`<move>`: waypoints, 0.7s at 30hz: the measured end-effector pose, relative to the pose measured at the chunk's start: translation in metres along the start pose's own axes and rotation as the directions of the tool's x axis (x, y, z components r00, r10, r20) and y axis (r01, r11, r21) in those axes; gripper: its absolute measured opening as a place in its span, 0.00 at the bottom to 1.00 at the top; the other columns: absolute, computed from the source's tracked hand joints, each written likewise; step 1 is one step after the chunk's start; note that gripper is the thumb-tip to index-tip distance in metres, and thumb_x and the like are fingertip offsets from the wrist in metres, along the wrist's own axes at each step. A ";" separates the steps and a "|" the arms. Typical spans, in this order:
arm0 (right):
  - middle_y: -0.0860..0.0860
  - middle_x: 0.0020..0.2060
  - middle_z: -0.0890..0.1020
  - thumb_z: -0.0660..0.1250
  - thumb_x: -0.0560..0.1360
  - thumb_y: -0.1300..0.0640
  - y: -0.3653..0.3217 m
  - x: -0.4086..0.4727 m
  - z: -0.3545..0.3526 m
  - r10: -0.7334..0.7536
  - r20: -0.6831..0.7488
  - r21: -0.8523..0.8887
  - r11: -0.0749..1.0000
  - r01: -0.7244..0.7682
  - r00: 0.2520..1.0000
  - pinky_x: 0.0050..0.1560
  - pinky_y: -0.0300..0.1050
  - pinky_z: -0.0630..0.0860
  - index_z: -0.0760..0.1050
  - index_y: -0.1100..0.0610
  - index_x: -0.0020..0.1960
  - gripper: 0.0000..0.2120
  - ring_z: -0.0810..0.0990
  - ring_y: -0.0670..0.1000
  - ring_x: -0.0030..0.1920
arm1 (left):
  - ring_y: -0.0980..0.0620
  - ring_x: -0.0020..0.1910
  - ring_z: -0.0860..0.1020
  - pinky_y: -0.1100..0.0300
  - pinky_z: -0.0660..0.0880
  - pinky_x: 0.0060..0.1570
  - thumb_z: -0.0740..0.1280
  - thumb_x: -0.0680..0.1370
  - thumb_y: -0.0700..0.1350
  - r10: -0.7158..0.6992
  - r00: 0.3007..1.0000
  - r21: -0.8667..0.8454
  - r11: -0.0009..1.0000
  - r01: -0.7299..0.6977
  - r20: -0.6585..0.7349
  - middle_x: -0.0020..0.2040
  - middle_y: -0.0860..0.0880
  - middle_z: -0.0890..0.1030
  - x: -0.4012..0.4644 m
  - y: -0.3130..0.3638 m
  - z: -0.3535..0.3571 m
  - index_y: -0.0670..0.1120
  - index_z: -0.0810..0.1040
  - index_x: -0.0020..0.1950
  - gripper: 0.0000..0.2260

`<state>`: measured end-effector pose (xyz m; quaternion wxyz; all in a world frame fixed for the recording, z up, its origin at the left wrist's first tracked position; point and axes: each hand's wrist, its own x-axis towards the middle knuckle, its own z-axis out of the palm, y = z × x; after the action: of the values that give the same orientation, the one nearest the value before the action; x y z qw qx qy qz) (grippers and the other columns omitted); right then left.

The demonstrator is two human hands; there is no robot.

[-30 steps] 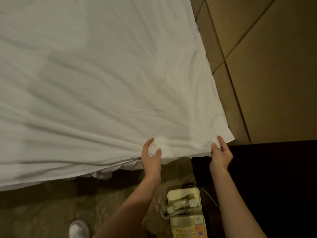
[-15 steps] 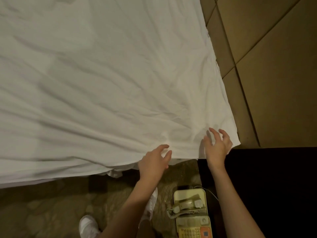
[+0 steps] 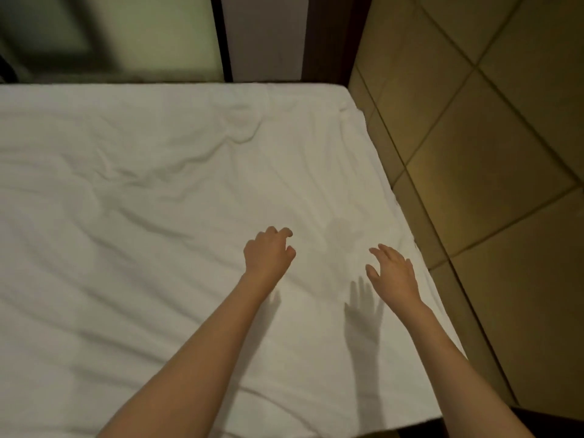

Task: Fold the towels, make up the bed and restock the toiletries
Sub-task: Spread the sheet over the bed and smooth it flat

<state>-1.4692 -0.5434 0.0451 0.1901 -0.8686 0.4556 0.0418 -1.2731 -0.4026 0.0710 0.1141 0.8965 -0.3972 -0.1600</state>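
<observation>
A white bed sheet [image 3: 151, 235] covers the bed, creased across its middle and far part. Both my arms reach out over its right half. My left hand [image 3: 268, 253] hovers over the sheet with fingers loosely curled and holds nothing. My right hand [image 3: 391, 270] is near the sheet's right edge, fingers spread and relaxed, holding nothing. Shadows of both hands fall on the sheet just below them, so the hands look lifted off the cloth.
A tan panelled headboard wall [image 3: 493, 128] runs along the bed's right side. Beyond the far edge of the bed stand a dark frame [image 3: 221, 36] and a pale greenish wall [image 3: 151, 30]. A dark surface [image 3: 534, 422] shows at the bottom right corner.
Both hands have left the sheet's near edge and moved forward over the bed. The view has swung up, so the telephone, floor and shoe are out of sight.
</observation>
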 end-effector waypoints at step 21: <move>0.54 0.74 0.61 0.59 0.80 0.54 -0.139 0.314 -0.106 -0.124 0.066 -0.016 0.992 0.126 0.990 0.72 0.57 0.54 0.65 0.56 0.71 0.21 0.57 0.54 0.74 | 0.45 0.61 0.73 0.54 0.70 0.51 0.60 0.79 0.50 0.013 0.996 0.064 0.998 -0.008 -0.086 0.65 0.47 0.73 0.282 -0.057 -0.181 0.52 0.65 0.72 0.21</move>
<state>-1.1850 -0.7551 0.1063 0.1984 -0.8955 0.3935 0.0625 -0.9879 -0.5622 0.1637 0.1034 0.9037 -0.4014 -0.1076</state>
